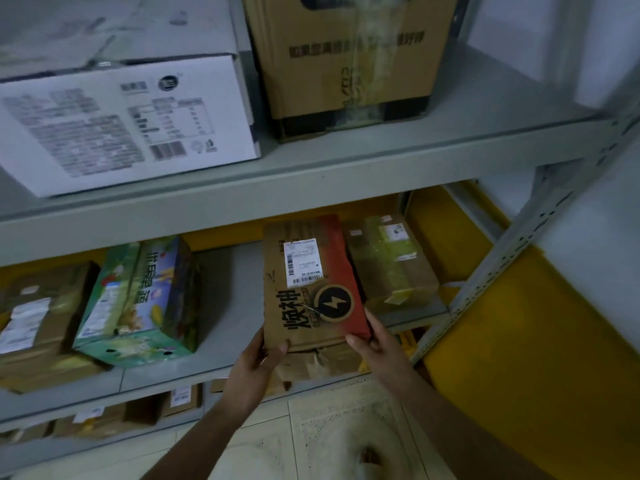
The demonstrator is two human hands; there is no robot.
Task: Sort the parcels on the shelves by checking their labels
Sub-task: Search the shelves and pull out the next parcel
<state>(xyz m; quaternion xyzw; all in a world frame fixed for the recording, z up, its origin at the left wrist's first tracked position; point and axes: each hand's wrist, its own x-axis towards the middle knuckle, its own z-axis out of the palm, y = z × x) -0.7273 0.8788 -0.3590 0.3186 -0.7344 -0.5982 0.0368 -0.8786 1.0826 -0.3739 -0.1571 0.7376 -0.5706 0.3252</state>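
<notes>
Here, a brown-and-red parcel (pixel 311 282) with a black lightning-bolt badge and bold black characters, gripped at its near end by both hands. White shipping label (pixel 304 260) with barcodes stuck on the upper face, turned up toward the camera. Left hand (pixel 258 362) clasped on the near left corner, thumb lying over the top face, the other fingers hidden beneath. Right hand (pixel 375 344) clasped on the near right corner along the red side, thumb on the near edge, fingers wrapped round the side. Parcel's far end reaching in over the middle shelf (pixel 221 299), near end jutting out past the shelf's front edge above a crumpled brown parcel (pixel 322 363) just beneath; whether resting on it or lifted clear, cannot tell.

Just beside it on the right, a taped brown box (pixel 391 261) with small labels, lying flat on the same shelf. Well apart to the left, a colourful green carton (pixel 145 299) standing tilted, and past that a brown parcel with white labels (pixel 34 323). On the upper shelf (pixel 346 164), a white printed box (pixel 128 123) at left and a tall brown carton (pixel 349 57) at right. On the bottom shelf, more small brown parcels (pixel 180 398). Yellow wall (pixel 519 341) to the right, pale tiled floor (pixel 329 434) below.
</notes>
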